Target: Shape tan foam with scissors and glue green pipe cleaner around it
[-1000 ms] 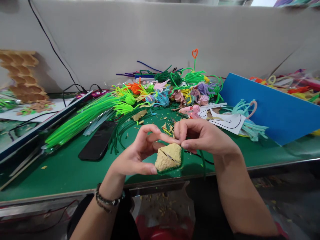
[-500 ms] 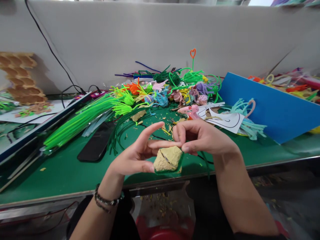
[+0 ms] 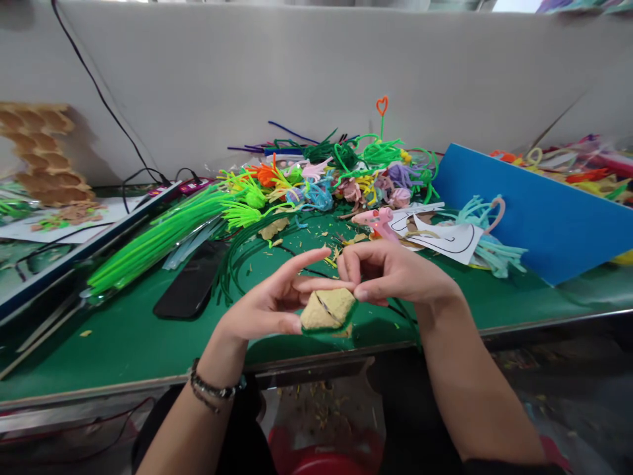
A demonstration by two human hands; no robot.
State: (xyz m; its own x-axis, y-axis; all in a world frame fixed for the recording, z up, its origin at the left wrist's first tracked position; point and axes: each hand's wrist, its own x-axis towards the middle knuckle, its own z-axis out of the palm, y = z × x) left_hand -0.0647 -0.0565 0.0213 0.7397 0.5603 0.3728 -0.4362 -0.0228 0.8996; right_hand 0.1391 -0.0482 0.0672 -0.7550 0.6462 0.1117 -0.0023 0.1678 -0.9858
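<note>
Between the thumb and fingers of my left hand (image 3: 277, 300) is a rough tan piece (image 3: 333, 307), roughly diamond-shaped, with a dark slit across its face. A fuzzy green strip, like a pipe cleaner, runs along its lower edge. My left index finger lies along the top edge, and another finger points up. My right hand (image 3: 393, 270) is closed in a pinch at the piece's right corner. A dark green pipe cleaner (image 3: 413, 323) trails below the right hand; whether those fingertips grip it is hidden.
Behind my hands lie a pink glue gun (image 3: 378, 221), paper cutouts (image 3: 455, 241) and a heap of coloured pipe-cleaner flowers (image 3: 316, 185). Left are a black phone (image 3: 184, 284) and a bright green bundle (image 3: 148, 247). A blue board (image 3: 534, 211) leans at right. Scraps litter the green table (image 3: 133, 349).
The tan piece has shifted slightly left and tilted, showing its face flatter. My right hand has moved a little left with it, and the trailing green strand has swung to the right.
</note>
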